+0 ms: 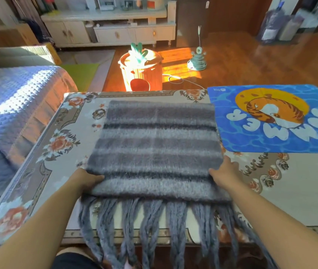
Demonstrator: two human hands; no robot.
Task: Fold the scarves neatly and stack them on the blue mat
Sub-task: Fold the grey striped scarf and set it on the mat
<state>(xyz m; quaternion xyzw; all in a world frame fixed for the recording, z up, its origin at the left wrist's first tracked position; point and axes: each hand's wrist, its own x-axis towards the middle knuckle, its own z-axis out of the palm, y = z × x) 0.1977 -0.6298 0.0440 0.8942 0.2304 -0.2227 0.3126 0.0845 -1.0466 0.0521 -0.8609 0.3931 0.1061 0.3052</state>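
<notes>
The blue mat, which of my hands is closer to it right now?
Right. Your right hand grips the scarf's right edge, just below the blue mat's near corner. Your left hand holds the scarf's opposite edge, a full scarf width farther away.

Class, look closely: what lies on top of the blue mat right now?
Nothing lies on the blue mat; only its printed cat and lettering show. The grey scarf lies beside it on the floral tablecloth, held by both hands. The mat's right edge is out of frame.
</notes>
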